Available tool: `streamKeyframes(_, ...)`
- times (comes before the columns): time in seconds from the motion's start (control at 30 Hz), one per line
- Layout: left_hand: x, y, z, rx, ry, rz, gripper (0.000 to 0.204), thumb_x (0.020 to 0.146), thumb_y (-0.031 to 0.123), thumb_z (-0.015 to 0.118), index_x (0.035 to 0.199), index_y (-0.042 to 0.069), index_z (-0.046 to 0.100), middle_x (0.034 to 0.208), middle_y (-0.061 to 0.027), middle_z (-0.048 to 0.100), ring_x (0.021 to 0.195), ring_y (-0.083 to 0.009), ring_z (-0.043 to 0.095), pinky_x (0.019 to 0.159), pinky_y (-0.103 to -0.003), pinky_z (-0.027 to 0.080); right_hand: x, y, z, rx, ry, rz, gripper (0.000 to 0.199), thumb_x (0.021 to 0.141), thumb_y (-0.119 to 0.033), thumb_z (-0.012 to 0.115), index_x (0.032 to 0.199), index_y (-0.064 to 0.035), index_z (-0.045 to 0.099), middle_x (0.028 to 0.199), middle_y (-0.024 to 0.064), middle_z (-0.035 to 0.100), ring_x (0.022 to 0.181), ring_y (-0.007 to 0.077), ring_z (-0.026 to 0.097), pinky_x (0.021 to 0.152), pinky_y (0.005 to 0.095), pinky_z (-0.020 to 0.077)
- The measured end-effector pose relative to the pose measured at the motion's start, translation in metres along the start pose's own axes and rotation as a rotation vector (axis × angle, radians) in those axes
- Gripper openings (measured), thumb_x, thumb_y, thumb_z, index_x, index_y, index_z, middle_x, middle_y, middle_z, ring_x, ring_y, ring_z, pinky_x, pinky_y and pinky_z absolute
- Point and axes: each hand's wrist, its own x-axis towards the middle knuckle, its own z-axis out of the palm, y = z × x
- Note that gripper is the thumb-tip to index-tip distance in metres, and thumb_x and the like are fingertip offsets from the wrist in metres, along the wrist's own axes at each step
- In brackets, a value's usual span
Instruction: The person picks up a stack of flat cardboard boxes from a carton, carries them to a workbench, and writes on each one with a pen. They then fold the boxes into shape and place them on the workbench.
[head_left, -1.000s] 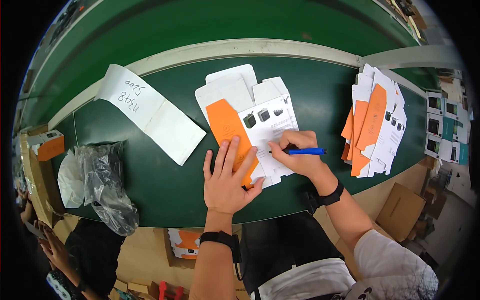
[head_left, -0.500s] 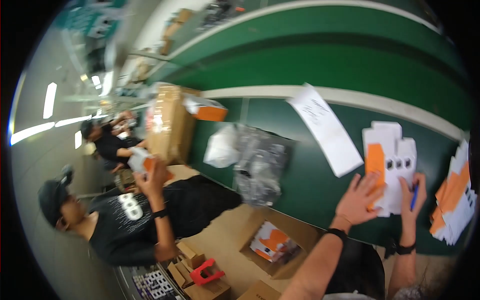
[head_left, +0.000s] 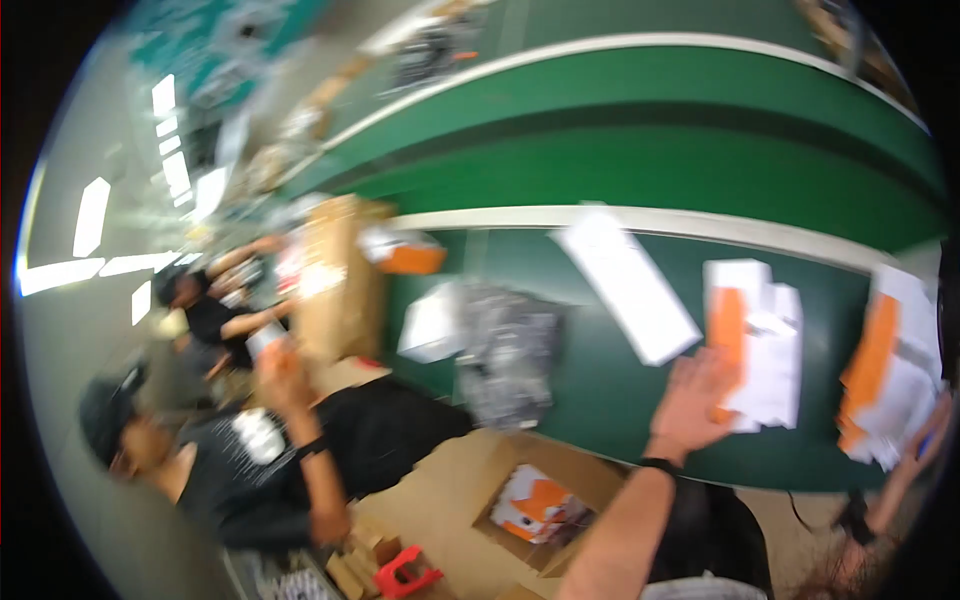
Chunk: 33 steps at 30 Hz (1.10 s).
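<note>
Left hand (head_left: 697, 398): I see it open, fingers spread, flat on the orange-and-white card (head_left: 752, 340).
Right hand (head_left: 925, 440): blurred at the edge; I cannot tell its grip.

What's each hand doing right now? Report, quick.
Left hand: open, flat on the orange-and-white flat carton.
Right hand: at the picture's edge, blurred; cannot tell.

Your left hand (head_left: 700, 398) lies flat, fingers spread, on the white-and-orange flat carton (head_left: 752, 340), which lies unfolded on the green desk (head_left: 600, 390). Beside your right hand (head_left: 925, 445), at the picture's edge, sits a blurred stack of similar cartons (head_left: 890, 370).
</note>
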Motion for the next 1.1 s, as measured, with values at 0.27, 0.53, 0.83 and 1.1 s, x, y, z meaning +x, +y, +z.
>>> streamKeyframes(0.27, -0.011, -0.028, 0.002, 0.207, 0.159, -0.010, 0.078, 0.078, 0.055, 0.075, 0.148, 0.026, 0.055, 0.163, -0.0101, 0.038, 0.146, -0.0311, 0.040, 0.122, -0.055, 0.023, -0.128, -0.036, 0.161, 0.305, -0.867, 0.164, 0.013, 0.090, -0.008, 0.076, 0.089, 0.0010, 0.067, 0.074, 0.0070, 0.068, 0.067, 0.0081, 0.061, 0.061, 0.0247, 0.0492)
streamKeyframes(0.53, -0.010, -0.023, 0.006, 0.192, 0.174, 0.008, 0.076, 0.079, 0.055, 0.073, 0.148, 0.029, 0.055, 0.162, -0.0094, 0.039, 0.146, -0.0296, 0.041, 0.122, -0.055, 0.023, -0.137, -0.008, 0.197, 0.175, -0.687, -0.132, 0.034, 0.083, -0.007, 0.083, 0.065, -0.0042, 0.053, 0.056, 0.0018, 0.058, 0.049, 0.0052, 0.049, 0.046, 0.0229, 0.0380)
streamKeyframes(0.83, -0.010, -0.023, 0.007, 0.196, 0.196, 0.010, 0.076, 0.079, 0.055, 0.074, 0.148, 0.030, 0.055, 0.162, -0.0089, 0.040, 0.146, -0.0290, 0.041, 0.122, -0.054, 0.024, -0.141, -0.007, 0.202, 0.110, -0.675, -0.130, 0.033, 0.082, -0.007, 0.082, 0.065, -0.0050, 0.054, 0.054, 0.0026, 0.057, 0.047, 0.0068, 0.051, 0.046, 0.0239, 0.0382)
streamKeyframes(1.1, -0.013, -0.025, 0.007, 0.213, 0.185, -0.005, 0.077, 0.078, 0.056, 0.074, 0.148, 0.029, 0.055, 0.162, -0.0097, 0.039, 0.146, -0.0294, 0.041, 0.122, -0.053, 0.024, -0.151, -0.008, 0.198, 0.160, -0.438, 0.016, 0.017, 0.086, -0.002, 0.076, 0.093, -0.0003, 0.061, 0.095, 0.0128, 0.068, 0.080, 0.0217, 0.065, 0.072, 0.0269, 0.0505)
